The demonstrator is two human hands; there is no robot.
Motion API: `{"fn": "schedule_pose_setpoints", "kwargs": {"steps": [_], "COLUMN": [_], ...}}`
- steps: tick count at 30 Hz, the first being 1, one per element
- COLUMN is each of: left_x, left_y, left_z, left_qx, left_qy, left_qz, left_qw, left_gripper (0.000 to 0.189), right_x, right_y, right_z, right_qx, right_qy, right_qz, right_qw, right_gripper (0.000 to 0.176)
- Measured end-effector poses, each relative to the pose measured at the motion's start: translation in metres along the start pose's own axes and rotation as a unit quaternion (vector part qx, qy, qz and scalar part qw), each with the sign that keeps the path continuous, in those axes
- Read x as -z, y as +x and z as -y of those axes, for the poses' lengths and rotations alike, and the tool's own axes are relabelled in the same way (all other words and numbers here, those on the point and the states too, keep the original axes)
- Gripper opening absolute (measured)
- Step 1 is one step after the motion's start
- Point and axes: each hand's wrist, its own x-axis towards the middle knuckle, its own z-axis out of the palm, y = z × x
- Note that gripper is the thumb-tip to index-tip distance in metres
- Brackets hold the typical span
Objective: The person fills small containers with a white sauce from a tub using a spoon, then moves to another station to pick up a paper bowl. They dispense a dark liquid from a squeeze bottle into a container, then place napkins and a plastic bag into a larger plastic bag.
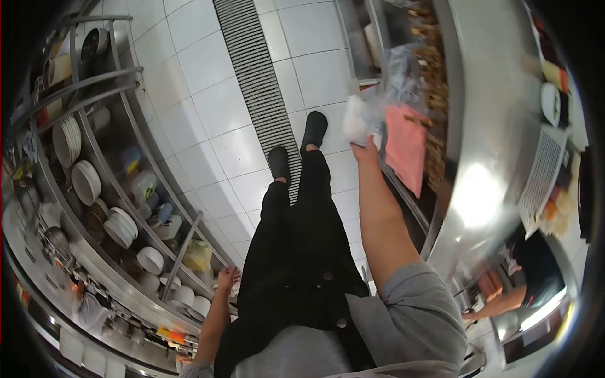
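My right hand (365, 148) is closed on a white, partly clear plastic package (360, 120), held beside the open shelf under the steel counter. Just right of it a pink cloth or bag (404, 148) hangs at the shelf's edge, next to a clear plastic bag (403, 72). My left hand (229, 277) hangs low at my left side, near the dish rack, with its fingers curled; whether anything is in them is too small to tell.
A rack (120, 151) with stacked bowls (86, 181) and plates stands on the left. A floor drain (252, 75) runs between my feet. On the right is a steel counter (482, 126); a co-worker's arm (504, 303) shows at the lower right.
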Motion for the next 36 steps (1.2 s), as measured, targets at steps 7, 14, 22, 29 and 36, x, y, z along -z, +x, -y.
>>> {"fn": "schedule_pose_setpoints", "kwargs": {"steps": [7,14,22,29,36], "left_x": [-0.065,-0.071,-0.063,-0.039,0.018], "left_y": [-0.019,-0.043,-0.032,-0.032,0.002], "left_z": [-0.010,-0.063,-0.137,-0.207,-0.261], "left_qx": [-0.058,0.001,-0.059,-0.165,-0.236], "left_qy": [0.037,-0.004,0.019,0.109,0.211], "left_qz": [0.052,0.002,0.056,0.095,0.102], "left_qw": [0.996,1.000,0.997,0.976,0.943], "left_gripper": [0.024,0.026,0.033,0.049,0.055], "right_x": [-0.055,-0.036,0.049,0.240,0.286], "right_y": [0.097,0.135,0.046,-0.102,-0.323], "right_z": [0.024,0.047,0.023,-0.046,0.007], "right_qx": [0.072,0.076,0.264,0.125,0.168], "right_qy": [0.092,-0.174,-0.855,-0.904,-0.859], "right_qz": [-0.090,-0.135,-0.075,0.205,0.063], "right_qw": [0.989,0.973,0.440,0.354,0.479], "right_gripper": [0.048,0.051,0.057,0.039,0.041]}}
